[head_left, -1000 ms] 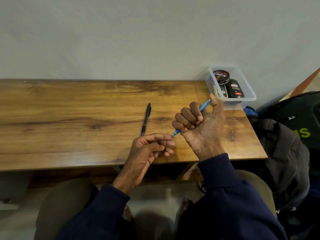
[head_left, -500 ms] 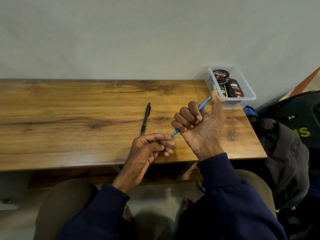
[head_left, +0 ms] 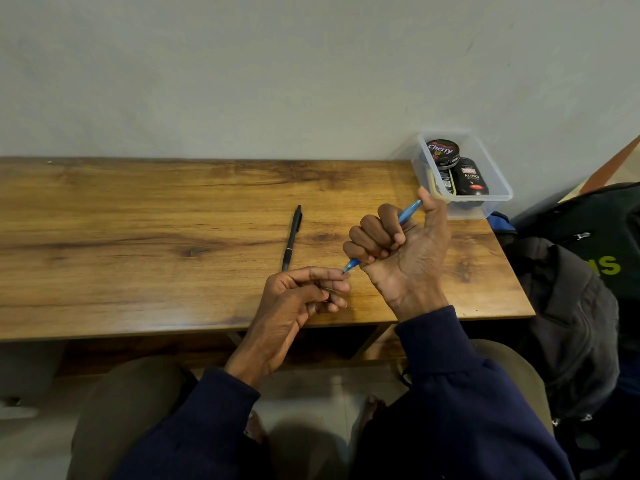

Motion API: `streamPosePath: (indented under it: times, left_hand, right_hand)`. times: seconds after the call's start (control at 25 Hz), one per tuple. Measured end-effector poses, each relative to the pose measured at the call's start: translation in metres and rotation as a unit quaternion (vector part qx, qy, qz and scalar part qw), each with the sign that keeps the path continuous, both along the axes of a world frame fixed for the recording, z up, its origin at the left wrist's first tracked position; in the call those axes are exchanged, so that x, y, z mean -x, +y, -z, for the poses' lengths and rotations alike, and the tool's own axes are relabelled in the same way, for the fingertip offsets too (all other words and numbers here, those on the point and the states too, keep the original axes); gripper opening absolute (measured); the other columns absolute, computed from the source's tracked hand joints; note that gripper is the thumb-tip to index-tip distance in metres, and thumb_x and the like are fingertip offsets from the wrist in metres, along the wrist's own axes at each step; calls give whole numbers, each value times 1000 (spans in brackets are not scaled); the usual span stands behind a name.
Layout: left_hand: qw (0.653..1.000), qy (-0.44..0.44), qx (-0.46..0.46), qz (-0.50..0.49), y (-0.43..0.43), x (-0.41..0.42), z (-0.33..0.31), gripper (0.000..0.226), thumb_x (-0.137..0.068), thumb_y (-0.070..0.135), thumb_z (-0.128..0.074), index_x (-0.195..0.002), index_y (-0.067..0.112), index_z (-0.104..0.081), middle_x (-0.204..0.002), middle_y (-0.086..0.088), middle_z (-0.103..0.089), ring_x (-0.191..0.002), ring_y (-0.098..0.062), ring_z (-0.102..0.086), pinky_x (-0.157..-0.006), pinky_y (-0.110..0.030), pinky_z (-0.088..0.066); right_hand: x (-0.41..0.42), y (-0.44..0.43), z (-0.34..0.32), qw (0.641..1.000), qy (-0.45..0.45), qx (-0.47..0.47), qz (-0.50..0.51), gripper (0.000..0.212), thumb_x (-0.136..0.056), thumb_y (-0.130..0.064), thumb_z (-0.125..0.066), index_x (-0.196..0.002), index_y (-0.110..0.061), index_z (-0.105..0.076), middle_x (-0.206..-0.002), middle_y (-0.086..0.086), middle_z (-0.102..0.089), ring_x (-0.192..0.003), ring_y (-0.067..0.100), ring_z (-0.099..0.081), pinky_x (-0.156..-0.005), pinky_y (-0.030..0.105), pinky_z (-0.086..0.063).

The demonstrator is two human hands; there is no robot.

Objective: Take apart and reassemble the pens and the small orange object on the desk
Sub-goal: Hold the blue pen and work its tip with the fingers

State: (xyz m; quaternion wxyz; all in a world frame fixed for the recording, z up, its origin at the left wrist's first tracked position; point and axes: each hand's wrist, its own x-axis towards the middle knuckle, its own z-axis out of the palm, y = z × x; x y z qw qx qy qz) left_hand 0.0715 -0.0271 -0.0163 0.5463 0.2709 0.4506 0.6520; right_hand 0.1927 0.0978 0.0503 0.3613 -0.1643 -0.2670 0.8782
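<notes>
My right hand (head_left: 398, 251) is fisted around a blue pen (head_left: 408, 210), thumb pressed on its top end and its tip pointing down-left. My left hand (head_left: 298, 299) rests at the desk's front edge, its thumb and forefinger pinched together right at the blue pen's tip (head_left: 346, 270); what they pinch is too small to tell. A black pen (head_left: 292, 237) lies loose on the wooden desk (head_left: 138, 244), just left of my hands. No orange object is in sight.
A clear plastic box (head_left: 498, 188) holding shoe-polish tins stands at the desk's back right corner. Dark bags and a jacket (head_left: 571, 306) are piled right of the desk. A plain wall runs behind it.
My right hand with the blue pen has tilted slightly; the pen's tip now meets my left fingertips. The black pen has not moved.
</notes>
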Motion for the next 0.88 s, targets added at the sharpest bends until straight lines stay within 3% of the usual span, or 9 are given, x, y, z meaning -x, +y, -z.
streamPosePath:
  times: [0.88]
  left_hand:
    - [1000, 4, 3, -3, 0, 0, -1, 32, -94, -16, -50, -108, -3, -76, -100, -24, -77, -78, -22, -73, -71, -24, -60]
  right_hand:
    - [1, 0, 0, 1000, 3, -1, 15, 65, -98, -60, -33, -47, -20, -32, -46, -6, -15, -45, 10, -13, -46, 25, -16]
